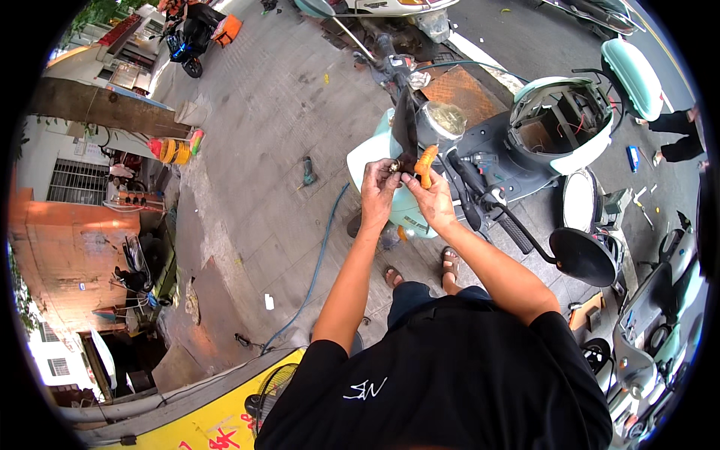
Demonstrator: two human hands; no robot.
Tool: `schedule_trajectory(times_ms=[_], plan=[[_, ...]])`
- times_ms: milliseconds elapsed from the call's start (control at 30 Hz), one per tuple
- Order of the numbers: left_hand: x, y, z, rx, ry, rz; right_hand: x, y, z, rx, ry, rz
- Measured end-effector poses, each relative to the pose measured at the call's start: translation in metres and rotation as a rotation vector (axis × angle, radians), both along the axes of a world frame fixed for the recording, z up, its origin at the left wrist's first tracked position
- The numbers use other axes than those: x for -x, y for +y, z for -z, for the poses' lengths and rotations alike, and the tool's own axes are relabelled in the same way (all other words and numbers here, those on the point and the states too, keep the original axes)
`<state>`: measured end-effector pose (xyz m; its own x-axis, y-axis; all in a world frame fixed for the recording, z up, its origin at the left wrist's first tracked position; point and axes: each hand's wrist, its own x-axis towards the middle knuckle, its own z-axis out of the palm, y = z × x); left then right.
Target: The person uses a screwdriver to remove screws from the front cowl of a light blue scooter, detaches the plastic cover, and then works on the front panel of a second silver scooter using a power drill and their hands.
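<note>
My left hand (379,187) is closed at the front of a pale green scooter (369,155), with a small dirty metal part (394,166) at its fingertips. My right hand (433,201) grips an orange-handled tool (426,163), whose working end I cannot make out. The thumbs and fingertips of both hands nearly meet. Just beyond them rises a dark, pointed panel (406,124); whether the fingers hold its lower edge is unclear. A round container (442,124) covered in clear plastic sits right behind the tool.
The scooter's handlebar grip (516,234) and round black mirror (583,257) reach out at my right. A cordless drill (480,159) rests on the footboard. Another power tool (307,172) lies on the pavement, near a blue hose (324,247). Parked scooters (660,300) line the right.
</note>
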<state>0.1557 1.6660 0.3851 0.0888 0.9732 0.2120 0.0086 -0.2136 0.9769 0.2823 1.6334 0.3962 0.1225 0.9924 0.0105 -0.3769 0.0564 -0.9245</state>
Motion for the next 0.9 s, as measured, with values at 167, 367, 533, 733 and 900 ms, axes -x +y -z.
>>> schedule_trajectory(times_ms=[167, 367, 533, 733, 900], plan=[[0.004, -0.004, -0.004, -0.014, 0.079, -0.044, -0.005, -0.005, -0.014, 0.067, -0.037, -0.027], [0.003, -0.016, -0.002, 0.32, -0.485, -0.046, -0.007, -0.001, 0.0, 0.088, -0.082, -0.033], [0.002, -0.016, 0.007, 0.382, -0.845, 0.006, -0.005, -0.002, -0.003, 0.085, -0.086, -0.027], [0.021, -0.018, 0.01, 0.652, -0.73, 0.043, -0.014, -0.014, -0.015, 0.182, -0.165, -0.115], [0.016, -0.025, 0.014, 0.935, -0.754, 0.119, -0.02, -0.017, -0.016, 0.199, -0.125, -0.199]])
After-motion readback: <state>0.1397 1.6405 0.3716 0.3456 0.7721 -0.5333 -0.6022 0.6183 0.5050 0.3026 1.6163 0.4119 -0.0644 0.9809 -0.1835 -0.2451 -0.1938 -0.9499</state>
